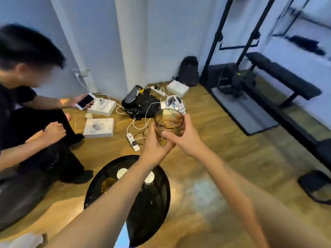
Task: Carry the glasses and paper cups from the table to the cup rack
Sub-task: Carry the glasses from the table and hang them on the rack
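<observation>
A clear amber-tinted glass is held upright in mid-air above the floor, past the far edge of the round black table. My left hand grips its lower left side and base. My right hand wraps its right side, thumb across the front. Two white paper cups stand on the table under my left forearm, the right one partly hidden. A glass-like amber object lies on the table beside them, blurred.
A seated person at the left holds a phone. White boxes, a power strip, cables and a black bag litter the wooden floor ahead. A black metal rack stands at the right. A slipper lies far right.
</observation>
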### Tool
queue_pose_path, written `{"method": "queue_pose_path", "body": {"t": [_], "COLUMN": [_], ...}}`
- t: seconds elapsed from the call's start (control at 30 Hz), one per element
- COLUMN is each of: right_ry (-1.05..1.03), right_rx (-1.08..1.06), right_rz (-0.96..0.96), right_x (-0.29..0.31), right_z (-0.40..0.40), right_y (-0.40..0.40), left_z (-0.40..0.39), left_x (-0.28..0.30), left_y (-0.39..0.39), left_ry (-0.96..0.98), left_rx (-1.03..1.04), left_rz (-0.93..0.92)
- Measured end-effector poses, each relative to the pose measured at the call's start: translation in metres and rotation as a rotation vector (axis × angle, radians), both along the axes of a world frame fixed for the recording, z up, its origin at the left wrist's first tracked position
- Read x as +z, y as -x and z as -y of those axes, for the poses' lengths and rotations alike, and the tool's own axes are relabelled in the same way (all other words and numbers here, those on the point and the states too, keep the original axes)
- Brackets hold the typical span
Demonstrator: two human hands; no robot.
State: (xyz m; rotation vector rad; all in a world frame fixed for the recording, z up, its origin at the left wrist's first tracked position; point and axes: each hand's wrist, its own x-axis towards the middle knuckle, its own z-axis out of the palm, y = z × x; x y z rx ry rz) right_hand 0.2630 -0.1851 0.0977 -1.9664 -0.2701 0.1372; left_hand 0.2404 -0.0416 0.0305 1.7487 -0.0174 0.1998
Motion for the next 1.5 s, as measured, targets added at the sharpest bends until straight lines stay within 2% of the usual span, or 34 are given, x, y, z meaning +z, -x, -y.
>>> {"method": "queue_pose_path", "body": {"t": [0.17, 0.27, 0.43, 0.57, 0.87, 1.2, 1.5], "right_ry": [-0.108, -0.151, -0.060, -0.002, -0.086, -0.052, -0.018], "right_rx": [-0.176, -0.291, -0.314, -0.331, -0.520, -0.724, -0.793], "right_rz": [0.253, 0.329, 0.436, 0.453, 0.454, 0.436, 0.377], "right_x": [0.149, 0.224, 0.288, 0.297, 0.290, 0.275, 0.276], "right_z": [0.060, 0.094, 0.153, 0.193, 0.306, 0.519, 0.739], "right_y": [-0.013, -0.007, 0.019, 0.032, 0.058, 0.126, 0.191], "left_z": [0.069, 0.114, 0.170, 0.204, 0.321, 0.545, 0.773], "left_x": [0.154, 0.226, 0.292, 0.305, 0.316, 0.314, 0.319], "left_y": [-0.042, -0.049, -0.051, -0.046, -0.031, 0.009, 0.050], "left_ry": [-0.060, -0.051, -0.025, -0.042, -0.048, -0.046, -0.059], "left_rx": [-0.127, -0.265, -0.382, -0.454, -0.705, -1.025, -1.132], "left_rz": [0.258, 0.361, 0.469, 0.476, 0.481, 0.448, 0.483]}}
